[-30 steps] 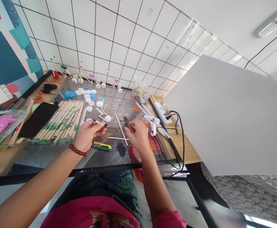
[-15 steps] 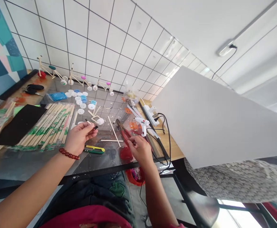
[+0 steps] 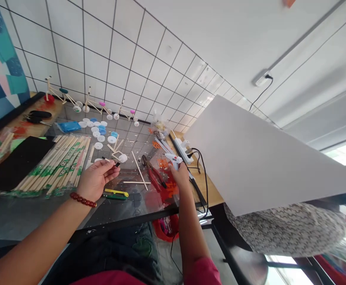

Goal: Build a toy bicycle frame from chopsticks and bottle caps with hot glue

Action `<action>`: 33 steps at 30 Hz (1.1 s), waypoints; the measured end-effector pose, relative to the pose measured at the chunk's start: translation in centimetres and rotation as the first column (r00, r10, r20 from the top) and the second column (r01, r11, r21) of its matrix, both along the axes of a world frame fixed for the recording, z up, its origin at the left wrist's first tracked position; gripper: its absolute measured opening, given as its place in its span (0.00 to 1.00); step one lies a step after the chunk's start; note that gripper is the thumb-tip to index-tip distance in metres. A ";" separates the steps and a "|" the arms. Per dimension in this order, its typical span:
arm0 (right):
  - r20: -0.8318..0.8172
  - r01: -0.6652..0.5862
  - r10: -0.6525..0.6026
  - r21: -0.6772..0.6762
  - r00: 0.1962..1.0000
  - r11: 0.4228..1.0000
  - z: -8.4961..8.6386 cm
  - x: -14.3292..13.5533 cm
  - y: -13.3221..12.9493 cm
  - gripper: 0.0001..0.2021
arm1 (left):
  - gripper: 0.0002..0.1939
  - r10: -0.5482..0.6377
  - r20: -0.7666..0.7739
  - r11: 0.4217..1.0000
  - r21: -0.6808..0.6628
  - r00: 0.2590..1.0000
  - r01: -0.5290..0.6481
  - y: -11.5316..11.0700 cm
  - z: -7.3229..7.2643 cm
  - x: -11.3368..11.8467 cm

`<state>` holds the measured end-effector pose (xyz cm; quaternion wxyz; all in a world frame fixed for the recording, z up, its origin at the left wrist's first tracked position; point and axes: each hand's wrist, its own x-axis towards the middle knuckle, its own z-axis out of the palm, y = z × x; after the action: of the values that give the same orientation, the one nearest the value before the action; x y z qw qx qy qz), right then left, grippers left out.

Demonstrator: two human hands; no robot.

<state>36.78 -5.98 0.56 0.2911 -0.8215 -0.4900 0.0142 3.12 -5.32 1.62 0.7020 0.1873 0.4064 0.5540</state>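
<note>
One black-ended stick [image 3: 106,160] was pinched by the left hand [image 3: 97,177] above the glass tabletop [image 3: 116,209], the right hand [image 3: 180,175] touched the white glue gun [image 3: 173,158], its grip unclear, bare room ran to the black front edge [image 3: 128,221], and below, a red basket [image 3: 160,235] held indistinct things.

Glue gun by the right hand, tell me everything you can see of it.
The glue gun is white, apparently plastic, with a small red mark on its body. Its nozzle end points toward picture left. The right hand is at its handle, hiding most of it. It sits between the pliers and the white power strip; whether it is lifted, I cannot tell.
</note>
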 end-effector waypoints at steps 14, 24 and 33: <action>-0.174 -0.325 0.425 0.417 0.888 0.849 -1.3 -8.9 -4.3 0.19 | 0.10 0.101 -0.033 0.995 0.021 0.994 -0.101 -0.1 -0.2 0.1; -0.024 -0.586 0.659 0.432 0.752 0.685 -3.6 -12.0 -6.1 0.14 | 0.14 0.147 -0.092 0.988 0.056 0.985 -0.142 0.1 -0.3 0.3; 0.052 -0.689 0.726 0.367 0.685 0.624 -3.0 -12.4 -6.3 0.15 | 0.14 0.106 -0.145 0.993 0.069 0.984 -0.097 -0.1 0.1 0.4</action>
<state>24.40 -12.30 -2.42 0.4305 -0.4929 -0.7519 0.0798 3.52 -5.45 1.72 0.6345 0.2285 0.4493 0.5860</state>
